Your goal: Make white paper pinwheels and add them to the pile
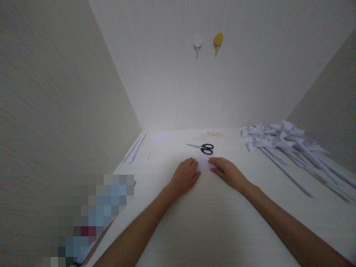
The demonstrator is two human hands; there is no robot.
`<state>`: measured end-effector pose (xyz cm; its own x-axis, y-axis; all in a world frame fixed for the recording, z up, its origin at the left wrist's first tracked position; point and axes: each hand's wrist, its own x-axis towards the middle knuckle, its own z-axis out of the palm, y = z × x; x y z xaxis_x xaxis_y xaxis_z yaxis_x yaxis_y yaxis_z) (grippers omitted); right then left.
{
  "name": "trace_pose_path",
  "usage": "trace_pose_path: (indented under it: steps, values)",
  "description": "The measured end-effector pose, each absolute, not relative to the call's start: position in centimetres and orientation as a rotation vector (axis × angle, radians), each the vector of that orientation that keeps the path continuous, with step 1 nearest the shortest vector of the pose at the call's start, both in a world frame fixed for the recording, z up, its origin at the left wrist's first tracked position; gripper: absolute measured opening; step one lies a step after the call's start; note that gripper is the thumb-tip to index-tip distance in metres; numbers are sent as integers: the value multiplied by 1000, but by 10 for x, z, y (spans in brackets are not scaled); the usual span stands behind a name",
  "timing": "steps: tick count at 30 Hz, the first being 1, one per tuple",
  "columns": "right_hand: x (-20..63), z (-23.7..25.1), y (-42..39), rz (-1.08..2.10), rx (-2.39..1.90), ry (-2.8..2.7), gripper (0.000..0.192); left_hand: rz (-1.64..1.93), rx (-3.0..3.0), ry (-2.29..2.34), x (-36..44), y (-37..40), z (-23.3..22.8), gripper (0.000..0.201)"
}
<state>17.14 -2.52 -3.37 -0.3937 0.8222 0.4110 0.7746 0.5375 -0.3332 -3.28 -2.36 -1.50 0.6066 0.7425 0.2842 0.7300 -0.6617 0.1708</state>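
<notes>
1. No words, labels or brand names can be read on anything here.
2. The bottom left corner is covered by blurry squares, so what sits there cannot be made out.
3. The small white paper is pale like the table and hard to see. It lies flat in the middle of the table, just in front of the scissors.
4. The left hand lies flat with its fingers close together. Its fingertips press on the left edge of the paper.
5. The right hand lies flat too, fingers close together, resting on the right edge of the paper. Neither hand is wrapped around anything.
6. The scissors have black round handles and thin shiny blades. They lie shut on the table.
7. On the right is a heap of white paper pinwheels with pointy folded tops and long thin paper sticks. Some sticks are cut off by the edge of the view.
8. Two long white rolled sticks lie by the left wall.
9. On the back wall hang a white hook and a yellow hook, both round.
10. The table looks white with a faint wood grain.
</notes>
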Motion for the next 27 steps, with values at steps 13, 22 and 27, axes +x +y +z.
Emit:
trace_pose_path:
  steps: [13,22,27]
  values:
    - [167,-22,-32,198,-1263,-1854,11,1024,1992,1181,-28,-10,-17,57]
    - [166,-15,-34,407,-1263,-1594,20,1109,1824,1097,-31,-11,-8,35]
    - [165,-15,-37,418,-1233,-1631,19,1170,1839,1062,-31,-12,-5,18]
